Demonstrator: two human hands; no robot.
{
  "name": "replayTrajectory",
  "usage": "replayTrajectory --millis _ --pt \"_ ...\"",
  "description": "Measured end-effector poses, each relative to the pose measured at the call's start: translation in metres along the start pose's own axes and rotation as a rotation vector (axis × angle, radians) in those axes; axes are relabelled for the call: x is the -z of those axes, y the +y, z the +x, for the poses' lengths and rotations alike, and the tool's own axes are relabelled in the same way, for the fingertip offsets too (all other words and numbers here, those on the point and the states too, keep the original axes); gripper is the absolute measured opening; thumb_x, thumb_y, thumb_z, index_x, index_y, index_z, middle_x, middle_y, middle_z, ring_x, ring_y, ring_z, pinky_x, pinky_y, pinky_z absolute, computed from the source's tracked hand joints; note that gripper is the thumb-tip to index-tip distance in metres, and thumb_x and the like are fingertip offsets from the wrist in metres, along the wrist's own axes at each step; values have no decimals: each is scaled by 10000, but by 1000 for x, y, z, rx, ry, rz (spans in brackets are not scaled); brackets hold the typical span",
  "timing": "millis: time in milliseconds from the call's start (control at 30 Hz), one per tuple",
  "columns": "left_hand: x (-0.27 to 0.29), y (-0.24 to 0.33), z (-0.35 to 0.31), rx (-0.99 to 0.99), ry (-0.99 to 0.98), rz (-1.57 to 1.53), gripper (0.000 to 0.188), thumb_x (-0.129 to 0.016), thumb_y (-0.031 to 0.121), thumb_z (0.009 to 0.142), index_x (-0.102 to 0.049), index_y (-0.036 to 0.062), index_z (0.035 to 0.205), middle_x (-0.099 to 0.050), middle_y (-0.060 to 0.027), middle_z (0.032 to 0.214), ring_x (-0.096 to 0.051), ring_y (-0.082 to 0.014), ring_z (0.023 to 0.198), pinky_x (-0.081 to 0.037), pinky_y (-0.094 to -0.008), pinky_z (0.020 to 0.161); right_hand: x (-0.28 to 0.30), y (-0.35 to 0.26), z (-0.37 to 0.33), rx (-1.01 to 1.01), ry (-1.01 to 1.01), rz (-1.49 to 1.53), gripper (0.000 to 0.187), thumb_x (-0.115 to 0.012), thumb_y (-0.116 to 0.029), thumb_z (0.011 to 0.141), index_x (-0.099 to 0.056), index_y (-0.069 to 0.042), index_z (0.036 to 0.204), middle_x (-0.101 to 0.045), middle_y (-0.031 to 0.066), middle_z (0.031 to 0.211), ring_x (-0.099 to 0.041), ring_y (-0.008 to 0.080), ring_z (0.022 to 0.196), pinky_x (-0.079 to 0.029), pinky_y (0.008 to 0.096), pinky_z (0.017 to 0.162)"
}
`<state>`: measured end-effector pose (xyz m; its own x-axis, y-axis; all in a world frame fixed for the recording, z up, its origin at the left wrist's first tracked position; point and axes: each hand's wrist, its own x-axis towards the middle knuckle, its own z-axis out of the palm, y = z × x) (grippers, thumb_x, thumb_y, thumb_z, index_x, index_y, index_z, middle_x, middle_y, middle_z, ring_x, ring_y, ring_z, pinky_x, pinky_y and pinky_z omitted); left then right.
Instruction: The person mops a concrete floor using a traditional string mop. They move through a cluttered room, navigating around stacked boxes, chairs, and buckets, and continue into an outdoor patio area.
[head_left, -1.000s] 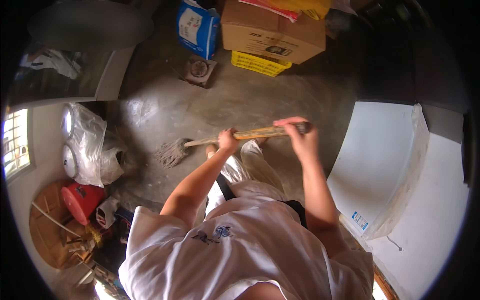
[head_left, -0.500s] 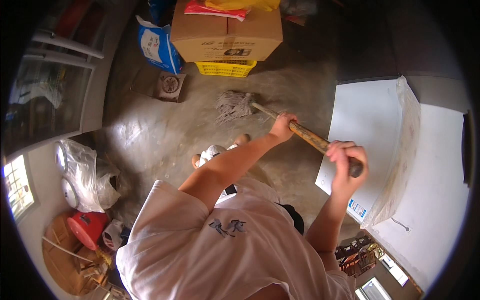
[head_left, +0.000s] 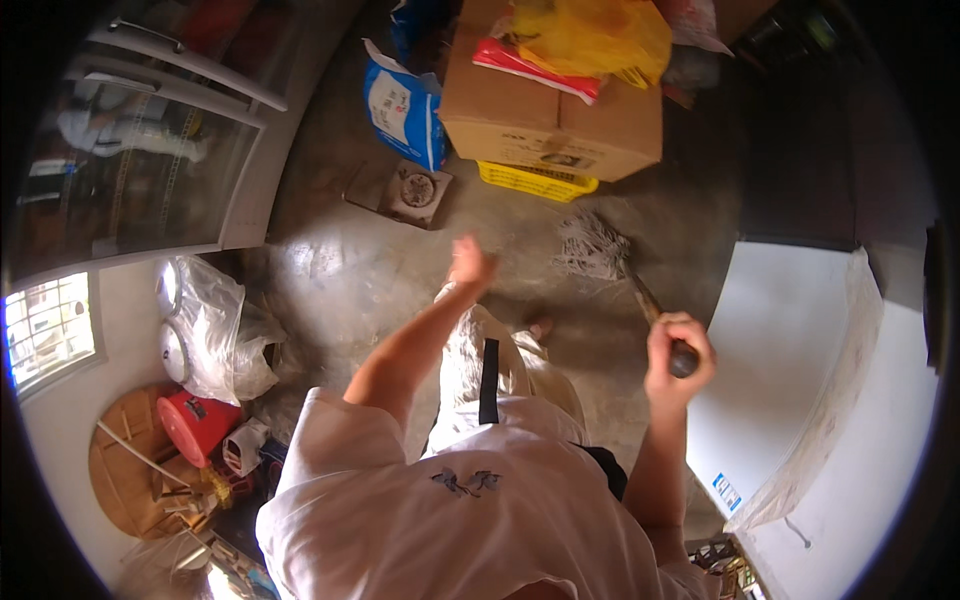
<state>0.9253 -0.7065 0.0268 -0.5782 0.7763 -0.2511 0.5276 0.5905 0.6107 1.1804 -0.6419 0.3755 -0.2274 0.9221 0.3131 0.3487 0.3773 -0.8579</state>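
Observation:
My right hand (head_left: 680,352) is wrapped round the top end of a mop's wooden handle (head_left: 643,290), its dark rounded tip showing beside my fingers. The grey string mop head (head_left: 592,246) lies on the concrete floor in front of the yellow basket. Off the handle, my left hand (head_left: 472,264) hangs over the floor to the left of the mop, holding nothing. Its fingers look loosely apart, though slightly blurred.
A cardboard box (head_left: 560,115) sits over a yellow basket (head_left: 535,182), beside a blue bag (head_left: 405,110) and a flat open carton (head_left: 415,195). A white appliance (head_left: 775,350) stands right; a glass-fronted cabinet (head_left: 150,170) is left. A red bucket (head_left: 200,425) is lower left.
My left hand has let go of the mop handle and moved left. The right hand keeps its grip, and the handle now points more steeply toward me. The view has shifted left.

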Motion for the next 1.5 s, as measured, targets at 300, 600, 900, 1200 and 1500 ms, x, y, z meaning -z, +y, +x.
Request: replayTrajectory --millis 300,600,900,1200,1500 --pt "147 -207 201 467 77 386 854 -716 348 804 -250 68 1463 -332 -166 1481 -290 -366 1387 -274 -518 1119 -65 37 71 104 166 138 138 -533 53 826 -432 -27 777 -439 64 592 -403 152 507 -382 316 508" --pt "128 -311 227 418 -312 -113 338 -567 351 935 -568 61 1110 -647 -122 768 -611 -202 540 -497 -374 503 -86 36 83 23 332 132 192 -568 82 805 -432 -46 760 -520 85 638 -449 151 531 -368 268 485" --pt "107 -196 253 574 -455 -282 197 -519 194 937 -539 29 1042 -619 -153 818 -640 -251 572 -511 -358 448 -54 32 68 -40 440 139 149 -572 1 829 -467 -21 726 -536 63 655 -452 119 565 -355 253 517" --pt "72 -169 227 679 -510 -232 124 -519 142 928 -533 29 975 -565 -133 788 -600 -247 583 -527 -383 467 -47 25 52 -110 471 89 171 -588 -27 806 -449 -11 709 -507 50 655 -453 119 597 -362 247 560" --pt "-8 -229 237 273 -774 -8 226 -573 211 933 -592 39 1079 -644 -104 849 -666 -212 670 -541 -351 525 -54 18 46 -81 431 55 167 -589 -12 820 -459 -32 717 -498 47 651 -450 137 582 -357 265 539"
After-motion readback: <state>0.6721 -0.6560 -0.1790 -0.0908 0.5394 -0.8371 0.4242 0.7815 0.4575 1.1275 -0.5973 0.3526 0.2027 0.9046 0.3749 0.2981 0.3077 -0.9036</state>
